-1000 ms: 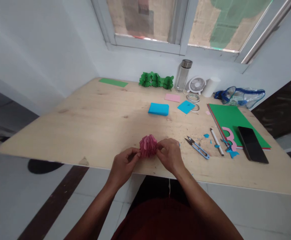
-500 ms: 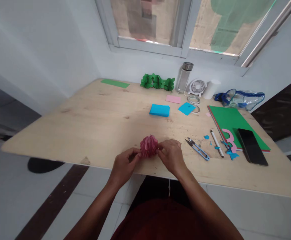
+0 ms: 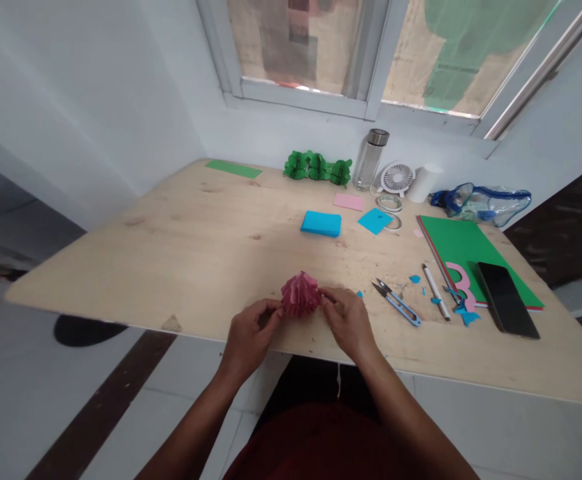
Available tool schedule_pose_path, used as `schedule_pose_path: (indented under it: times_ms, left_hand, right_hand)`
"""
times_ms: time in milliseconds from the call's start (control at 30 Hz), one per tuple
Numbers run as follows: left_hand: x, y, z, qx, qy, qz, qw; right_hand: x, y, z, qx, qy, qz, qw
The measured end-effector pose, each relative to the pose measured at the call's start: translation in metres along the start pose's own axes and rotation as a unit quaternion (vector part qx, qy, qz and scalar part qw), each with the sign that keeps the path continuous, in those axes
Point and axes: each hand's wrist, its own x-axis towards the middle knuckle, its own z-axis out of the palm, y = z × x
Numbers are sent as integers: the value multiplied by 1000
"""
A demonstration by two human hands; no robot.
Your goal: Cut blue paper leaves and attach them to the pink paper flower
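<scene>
Left hand (image 3: pixel 251 333) pinched the left edge of the pink paper ball (image 3: pixel 301 295), thumb and finger nearly together; right hand (image 3: pixel 349 321) pinched its right edge likewise. Ball's pleats were fanned out. Beyond the fingers: green garland (image 3: pixel 317 168) formed, blue stack (image 3: pixel 321 223) flat.

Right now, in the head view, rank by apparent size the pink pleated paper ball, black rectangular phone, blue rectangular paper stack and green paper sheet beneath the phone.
1. Green paper sheet, partly covered
2. Black phone
3. Pink paper ball
4. Blue paper stack, farther back; real sizes unsure
</scene>
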Motion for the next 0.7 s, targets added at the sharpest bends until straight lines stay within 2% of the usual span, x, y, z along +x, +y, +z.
schedule_pose_path:
  times_ms: [200,400,500,633,700]
  left_hand:
    - [-1,-2,0,-9,24,-9,1000]
    - [15,-8,-12,-44,61,-24,997]
    - [41,-15,-24,-28,89,-21,995]
    - [97,-21,-40,-15,144,-11,989]
    - [130,-20,-46,-14,152,-6,988]
  right_hand:
    - [-6,-4,0,51,36,52,997]
    - [-27,2,-16,17,142,28,989]
    - [-42,9,-24,-1,157,21,987]
    - [-63,19,-23,4,150,20,988]
    - [-72,27,-17,11,195,-12,981]
